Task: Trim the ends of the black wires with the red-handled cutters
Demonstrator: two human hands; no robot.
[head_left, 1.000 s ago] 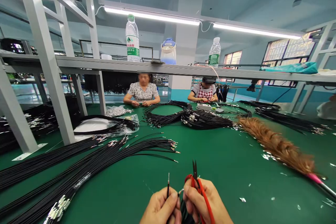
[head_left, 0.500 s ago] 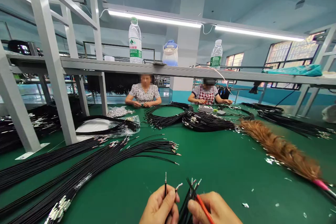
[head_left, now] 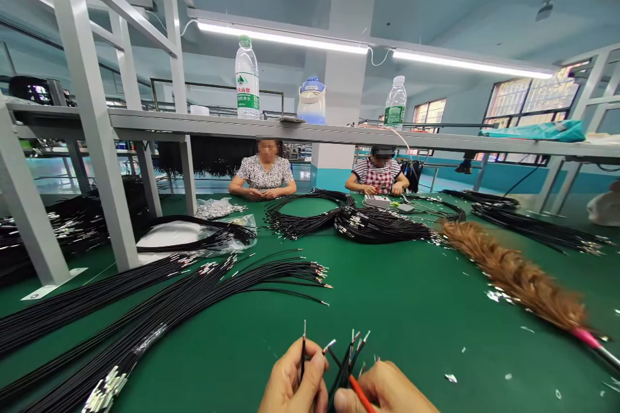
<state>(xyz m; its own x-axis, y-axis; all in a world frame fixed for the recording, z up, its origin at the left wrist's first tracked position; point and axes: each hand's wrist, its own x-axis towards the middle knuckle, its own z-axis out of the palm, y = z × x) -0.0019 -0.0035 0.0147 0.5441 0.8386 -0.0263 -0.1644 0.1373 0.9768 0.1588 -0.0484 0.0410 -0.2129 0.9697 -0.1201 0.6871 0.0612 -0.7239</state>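
Note:
At the bottom middle, my left hand (head_left: 296, 379) is closed on a black cable (head_left: 303, 356) whose bare silvery end points up. A second stripped end, twisted and whitish (head_left: 329, 346), sticks out by its thumb. My right hand (head_left: 385, 388) grips a slim red-handled tool (head_left: 361, 395) with a dark tip (head_left: 338, 361). That tip reaches left, close to the twisted end; whether they touch I cannot tell. Several black cables with stripped ends (head_left: 357, 352) stand up between my hands, their lower parts hidden.
Long bundles of black cables (head_left: 194, 310) spread across the green table (head_left: 411, 310) at left. Coiled cables (head_left: 382, 226) lie farther back. A brown feather duster (head_left: 513, 271) lies at right among white scraps. Two people sit opposite, beneath a grey shelf (head_left: 339, 134) carrying bottles.
My right hand has moved slightly left, and the tool's dark tip has swung from the upright cables to beside the twisted end. My left hand has barely moved.

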